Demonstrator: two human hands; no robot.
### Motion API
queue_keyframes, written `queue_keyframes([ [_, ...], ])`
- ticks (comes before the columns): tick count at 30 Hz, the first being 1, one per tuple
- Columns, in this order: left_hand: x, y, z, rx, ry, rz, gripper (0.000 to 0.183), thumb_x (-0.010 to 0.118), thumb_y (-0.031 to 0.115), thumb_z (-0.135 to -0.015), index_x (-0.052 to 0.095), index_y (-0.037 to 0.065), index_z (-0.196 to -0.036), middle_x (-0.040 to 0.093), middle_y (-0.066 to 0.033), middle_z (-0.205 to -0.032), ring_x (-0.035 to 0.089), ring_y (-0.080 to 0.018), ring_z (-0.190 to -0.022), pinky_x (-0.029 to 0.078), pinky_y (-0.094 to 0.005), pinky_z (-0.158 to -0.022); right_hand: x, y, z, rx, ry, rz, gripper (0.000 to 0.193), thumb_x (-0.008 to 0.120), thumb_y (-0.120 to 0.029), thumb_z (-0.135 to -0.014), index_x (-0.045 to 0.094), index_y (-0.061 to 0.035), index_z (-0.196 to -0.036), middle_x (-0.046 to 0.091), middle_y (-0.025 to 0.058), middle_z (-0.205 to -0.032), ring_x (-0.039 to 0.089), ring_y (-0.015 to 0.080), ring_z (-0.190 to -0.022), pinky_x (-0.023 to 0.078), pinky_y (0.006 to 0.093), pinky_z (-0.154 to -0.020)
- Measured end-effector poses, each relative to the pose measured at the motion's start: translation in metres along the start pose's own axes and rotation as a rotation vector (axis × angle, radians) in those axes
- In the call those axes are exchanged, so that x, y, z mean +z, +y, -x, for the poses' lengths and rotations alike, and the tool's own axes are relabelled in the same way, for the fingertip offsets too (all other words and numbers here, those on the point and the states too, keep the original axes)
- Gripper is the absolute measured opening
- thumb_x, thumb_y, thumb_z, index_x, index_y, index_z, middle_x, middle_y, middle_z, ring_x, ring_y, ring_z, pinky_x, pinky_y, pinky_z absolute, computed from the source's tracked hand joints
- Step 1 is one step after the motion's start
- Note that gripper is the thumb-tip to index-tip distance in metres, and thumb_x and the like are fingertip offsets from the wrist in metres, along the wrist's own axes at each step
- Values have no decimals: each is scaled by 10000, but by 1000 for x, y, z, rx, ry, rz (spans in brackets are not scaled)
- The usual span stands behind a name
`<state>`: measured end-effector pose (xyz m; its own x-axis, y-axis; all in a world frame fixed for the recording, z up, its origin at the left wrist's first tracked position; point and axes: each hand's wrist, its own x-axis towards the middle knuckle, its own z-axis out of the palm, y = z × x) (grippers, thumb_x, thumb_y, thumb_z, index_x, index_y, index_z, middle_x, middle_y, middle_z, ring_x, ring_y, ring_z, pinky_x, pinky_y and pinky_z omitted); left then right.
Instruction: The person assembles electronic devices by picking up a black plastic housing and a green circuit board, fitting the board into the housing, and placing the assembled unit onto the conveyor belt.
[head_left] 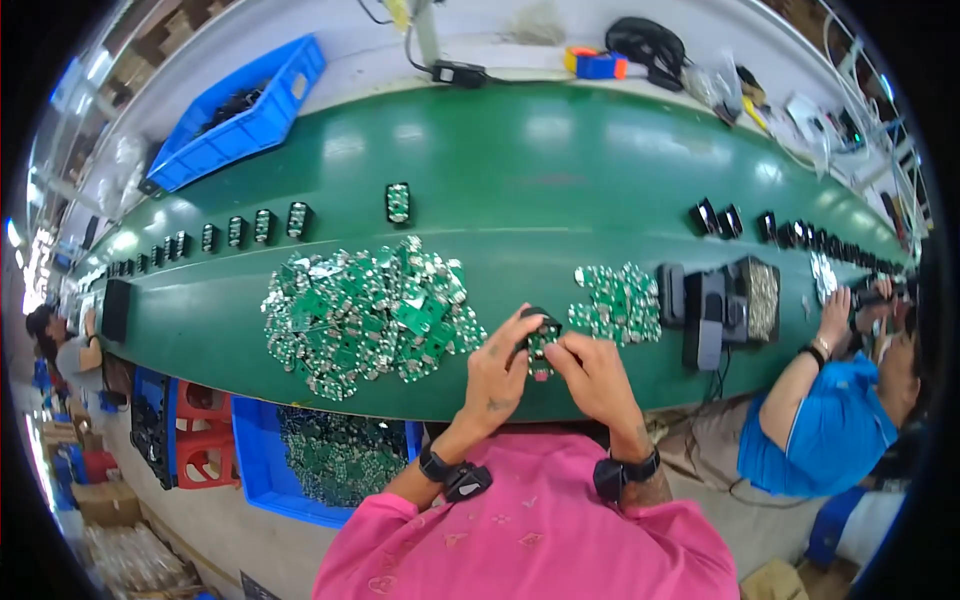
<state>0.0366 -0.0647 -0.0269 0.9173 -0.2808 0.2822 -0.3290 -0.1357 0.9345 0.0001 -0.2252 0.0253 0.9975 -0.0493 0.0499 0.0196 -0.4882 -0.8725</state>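
Observation:
My left hand (497, 372) is closed round a small black plastic housing (541, 325) at the near edge of the green table. Inside the housing a green circuit board (541, 347) shows. My right hand (598, 378) presses thumb and fingertips on the board from the other side, so both hands meet on one piece. Left of them spreads a big heap of green circuit boards (345, 320) with silvery parts. A smaller pile of boards (618, 302) lies just right of my hands. Beyond the big heap stands one black housing with a board in it (398, 203).
Black housings with boards (236, 232) form a row to the left; dark housings (790, 234) line the right. Black devices (705, 315) stand right of the small pile. A blue bin (240, 112) sits far left, another of boards (340, 460) below the edge. A co-worker (820, 420) sits right.

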Motion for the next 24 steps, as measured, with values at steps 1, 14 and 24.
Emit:
queue_keyframes([
  [1, 1, 0, 2, -14, -25, 13, 485, 536, -97, -853, 585, 91, -1297, 604, -193, -1334, 682, -318, -1078, 570, -322, -801, 1, 1, 0, -40, 33, 4, 232, 640, -183, -935, 633, 19, -821, 570, 130, -627, 533, 208, -526, 395, 355, -505],
  [14, -3, 4, 9, -352, -130, 545, 337, 576, 56, -976, 478, 4, -1294, 570, -153, -1259, 659, -186, -1010, 635, -271, -643, 18, 3, 18, 2, 192, 151, 267, 675, -201, -919, 596, -11, -749, 563, 130, -619, 561, 254, -511, 406, 389, -484],
  [24, -1, 4, 1, -436, -66, 576, 252, 510, 100, -1020, 421, 25, -1244, 628, -163, -1024, 674, -178, -625, 563, -232, -461, 34, 6, 5, -38, 123, -43, 358, 537, -143, -987, 509, -54, -1332, 662, 202, -1016, 672, 382, -861, 538, 418, -735],
])
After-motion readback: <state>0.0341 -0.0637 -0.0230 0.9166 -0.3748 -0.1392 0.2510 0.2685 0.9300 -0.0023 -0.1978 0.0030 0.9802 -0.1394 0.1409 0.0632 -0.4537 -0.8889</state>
